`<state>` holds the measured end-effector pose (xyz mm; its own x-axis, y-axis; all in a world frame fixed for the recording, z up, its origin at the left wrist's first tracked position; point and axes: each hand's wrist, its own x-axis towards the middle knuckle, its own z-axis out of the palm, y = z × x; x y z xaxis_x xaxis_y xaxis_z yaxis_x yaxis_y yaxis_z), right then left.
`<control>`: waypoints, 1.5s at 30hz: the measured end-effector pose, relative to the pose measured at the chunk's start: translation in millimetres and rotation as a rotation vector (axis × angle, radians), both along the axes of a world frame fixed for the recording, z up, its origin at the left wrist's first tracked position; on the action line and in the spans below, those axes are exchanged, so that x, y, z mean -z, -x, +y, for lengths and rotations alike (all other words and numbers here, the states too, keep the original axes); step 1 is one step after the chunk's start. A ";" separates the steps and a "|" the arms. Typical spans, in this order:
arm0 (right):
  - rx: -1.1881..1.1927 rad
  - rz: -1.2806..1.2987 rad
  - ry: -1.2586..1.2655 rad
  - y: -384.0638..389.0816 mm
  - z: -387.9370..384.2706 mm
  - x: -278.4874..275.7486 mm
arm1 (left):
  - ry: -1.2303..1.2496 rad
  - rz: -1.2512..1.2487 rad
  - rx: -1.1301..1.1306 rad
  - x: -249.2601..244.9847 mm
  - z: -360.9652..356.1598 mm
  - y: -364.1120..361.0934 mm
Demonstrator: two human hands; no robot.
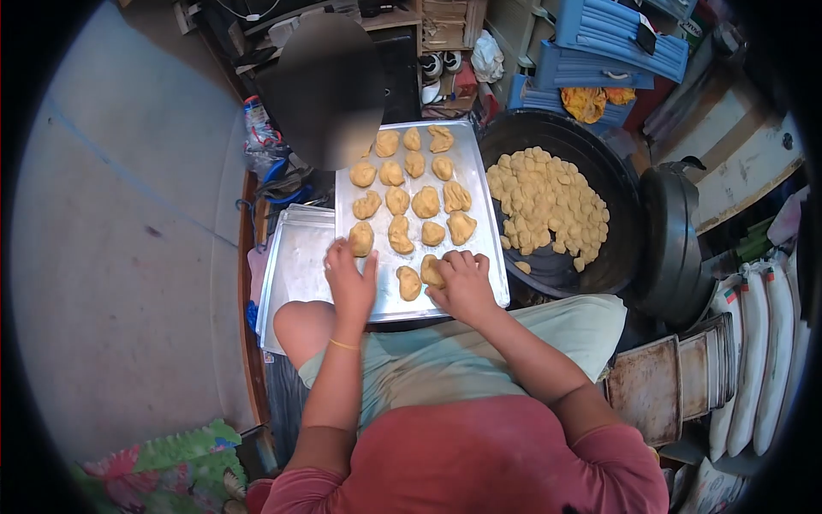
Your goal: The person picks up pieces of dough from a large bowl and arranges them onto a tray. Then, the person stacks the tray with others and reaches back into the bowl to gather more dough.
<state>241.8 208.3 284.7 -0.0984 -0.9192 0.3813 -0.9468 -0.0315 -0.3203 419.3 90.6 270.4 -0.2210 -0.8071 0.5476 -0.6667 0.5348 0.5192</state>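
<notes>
around: black pan (561, 267) of dough lumps, right of baking tray (481, 158)
left hand (351, 281): flat, fingers spread, on the tray
right hand (464, 284): curled over dough piece (430, 271)

the left hand (349, 278) rests flat on the tray (479, 184), by a dough piece (360, 238). the right hand (462, 283) presses another piece (431, 271). a black pan (616, 184) of dough lumps (548, 201) sits beside the tray.

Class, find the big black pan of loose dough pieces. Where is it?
In the head view the black pan sits right of centre, beside the right edge of the metal tray, with a dark vessel on its right.
</notes>
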 end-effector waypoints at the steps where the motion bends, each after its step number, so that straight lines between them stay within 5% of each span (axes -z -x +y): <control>1: 0.006 -0.004 -0.003 -3.2 0.7 0.1 | -0.070 0.001 0.030 3.6 -15.2 -2.9; 5: -0.189 0.020 0.068 -25.0 -11.0 17.7 | -0.463 -0.043 0.123 -3.4 -29.4 4.3; 10: -0.203 -0.006 0.042 -20.8 -13.5 12.7 | -0.197 0.067 0.138 -3.2 2.2 19.3; 12: -0.149 -0.269 0.144 6.2 -11.9 6.1 | -0.065 -0.022 0.122 -12.0 22.0 29.1; 14: 0.136 -0.436 0.240 63.4 -12.2 1.7 | -0.109 -0.085 0.342 -20.5 52.5 54.4; 15: 0.209 -0.479 0.328 103.1 -24.0 35.3 | -0.127 -0.186 0.490 -28.0 67.1 77.7; 17: 0.462 -0.805 0.047 169.7 -24.4 63.3 | -0.157 -0.345 0.757 -36.9 86.9 132.5; 21: 0.652 -0.547 -0.465 279.9 -11.5 208.7 | -0.134 -0.868 0.960 -1.1 85.9 206.5; 23: 0.591 -0.521 -0.899 304.7 -3.6 257.8 | -0.162 -0.918 0.988 7.6 85.2 227.6; 24: 0.293 -0.326 -0.914 328.1 3.3 343.6 | -0.185 -0.970 1.013 11.6 83.5 235.1; 25: 0.250 -0.171 -0.957 323.8 9.6 352.3 | -0.187 -0.982 1.004 12.8 83.4 239.1; 26: 0.401 -0.357 -0.919 316.5 10.7 361.6 | -0.209 -1.010 0.993 17.2 82.1 240.3; 28: 0.681 -0.482 -0.963 280.5 6.5 333.8 | -0.225 -1.008 0.981 18.4 76.7 238.0; 31: 0.513 -0.831 -1.121 274.8 0.1 307.8 | -0.299 -0.971 0.981 9.9 68.2 235.3; 35: 0.144 -0.408 -1.250 281.8 -7.7 290.0 | -0.278 -0.824 0.972 2.2 64.8 236.1; 37: 0.459 -0.716 -1.169 280.3 -9.1 290.2 | -0.300 -0.771 0.971 -3.2 62.1 233.2; 39: 0.333 -0.740 -0.701 301.9 1.8 346.6 | -0.281 -0.687 0.954 -3.3 60.6 222.3; 41: 0.509 -1.077 -0.560 292.2 -15.7 240.8 | -0.259 -0.497 0.926 2.5 60.2 205.6; 42: 0.451 -1.241 -0.548 302.2 -28.6 231.4 | -0.266 -0.499 0.907 -3.0 62.2 197.4; 45: 0.003 -1.575 -0.313 268.0 -41.5 104.6 | -0.708 0.111 0.740 -15.7 68.8 166.0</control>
<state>-26.2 166.8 180.1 -0.1946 -0.9368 -0.2907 0.3158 0.2207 -0.9228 253.3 159.4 286.1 -0.7713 -0.6347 0.0474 -0.2235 0.3398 0.9136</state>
